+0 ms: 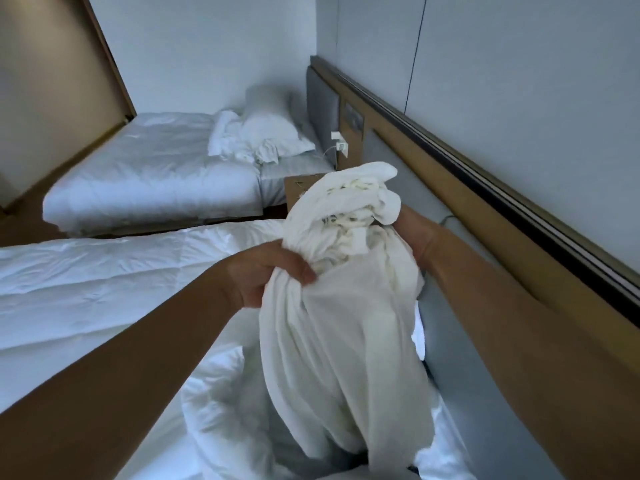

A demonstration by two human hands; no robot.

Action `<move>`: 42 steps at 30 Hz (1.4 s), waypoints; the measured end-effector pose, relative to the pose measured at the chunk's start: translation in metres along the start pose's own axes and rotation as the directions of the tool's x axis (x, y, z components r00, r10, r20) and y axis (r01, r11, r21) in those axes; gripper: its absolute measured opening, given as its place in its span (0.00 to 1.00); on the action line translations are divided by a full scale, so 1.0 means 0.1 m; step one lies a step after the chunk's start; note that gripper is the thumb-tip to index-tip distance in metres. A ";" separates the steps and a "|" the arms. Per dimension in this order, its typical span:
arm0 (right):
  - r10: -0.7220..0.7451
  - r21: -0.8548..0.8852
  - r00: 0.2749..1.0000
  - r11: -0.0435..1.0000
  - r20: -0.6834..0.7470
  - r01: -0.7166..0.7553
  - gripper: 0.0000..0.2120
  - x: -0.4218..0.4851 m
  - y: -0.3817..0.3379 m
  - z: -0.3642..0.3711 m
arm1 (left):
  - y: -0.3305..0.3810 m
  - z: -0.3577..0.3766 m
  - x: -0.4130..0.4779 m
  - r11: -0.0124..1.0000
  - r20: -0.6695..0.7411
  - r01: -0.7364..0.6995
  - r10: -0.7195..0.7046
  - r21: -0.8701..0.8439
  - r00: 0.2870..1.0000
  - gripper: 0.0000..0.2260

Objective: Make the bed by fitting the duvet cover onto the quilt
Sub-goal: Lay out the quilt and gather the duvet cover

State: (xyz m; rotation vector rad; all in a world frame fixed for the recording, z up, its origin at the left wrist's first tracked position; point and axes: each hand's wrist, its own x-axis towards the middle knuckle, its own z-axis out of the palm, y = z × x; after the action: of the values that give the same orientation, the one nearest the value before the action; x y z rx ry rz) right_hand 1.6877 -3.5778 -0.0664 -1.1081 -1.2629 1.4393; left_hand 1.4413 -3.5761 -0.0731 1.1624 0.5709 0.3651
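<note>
The left hand (273, 271) grips a bunched, cream-white cotton duvet cover (339, 289) with curled fingers. The right hand (414, 237) holds its far side, fingers hidden behind cloth. The cover hangs gathered above the rumpled white quilt (104, 292), both forearms outstretched.

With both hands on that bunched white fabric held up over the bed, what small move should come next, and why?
Probably shake the duvet cover downward. The left hand and right hand grip its gathered top, and it hangs bunched above the quilt.
</note>
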 end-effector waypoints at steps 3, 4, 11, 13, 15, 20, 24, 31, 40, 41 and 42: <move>0.101 0.135 0.963 0.981 0.251 -0.138 0.12 -0.15 0.19 0.00 | 0.15 -0.11 0.03 0.999 -0.131 -0.054 0.052 -0.008 0.990 0.18; 0.145 0.127 0.938 0.973 0.315 -0.193 0.18 -0.18 0.31 0.00 | 0.17 -0.14 0.06 0.999 -0.193 -0.053 0.053 0.005 0.980 0.16; 0.254 0.074 0.857 0.945 0.448 -0.318 0.32 -0.45 0.70 0.30 | 0.10 -0.04 0.29 0.998 -0.297 0.041 -0.051 -0.039 0.954 0.25; 0.221 0.119 0.897 0.951 0.382 -0.285 0.32 -0.48 0.67 0.30 | 0.09 -0.11 0.28 0.996 -0.276 0.066 -0.079 -0.056 0.958 0.21; 0.171 0.233 0.945 0.943 0.277 -0.239 0.26 -0.42 0.59 0.21 | 0.10 -0.21 0.19 0.995 -0.204 0.082 -0.091 -0.056 0.975 0.17; 0.036 0.405 0.995 0.912 0.095 -0.072 0.12 -0.12 0.32 0.06 | -0.10 -0.06 0.06 0.959 -0.074 0.254 -0.246 0.122 0.966 0.22; 0.032 0.460 0.991 0.883 0.129 -0.089 0.29 0.04 0.27 0.13 | -0.15 0.11 0.12 0.984 0.033 0.148 -0.152 0.095 0.988 0.19; 0.046 0.415 0.991 0.905 0.126 -0.095 0.16 0.07 0.31 0.04 | -0.27 -0.04 0.01 0.995 0.083 -0.053 0.061 -0.087 0.995 0.20; 0.342 0.149 0.832 0.885 0.438 -0.442 0.35 -0.41 0.58 0.33 | -0.16 -0.17 0.16 0.988 -0.266 -0.056 0.015 -0.147 0.964 0.14; 0.335 0.149 0.838 0.890 0.430 -0.432 0.34 -0.44 0.61 0.37 | -0.16 -0.15 0.17 0.984 -0.263 -0.059 0.014 -0.166 0.965 0.13; 0.324 0.137 0.845 0.900 0.425 -0.414 0.31 -0.46 0.63 0.42 | -0.16 -0.14 0.18 0.982 -0.270 -0.066 0.015 -0.179 0.963 0.13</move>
State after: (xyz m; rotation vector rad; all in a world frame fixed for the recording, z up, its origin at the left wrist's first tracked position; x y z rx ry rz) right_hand 1.6516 -3.6356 -0.1232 -0.9714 -1.1483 2.1316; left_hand 1.4474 -3.5612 -0.0964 0.9507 0.7327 0.6048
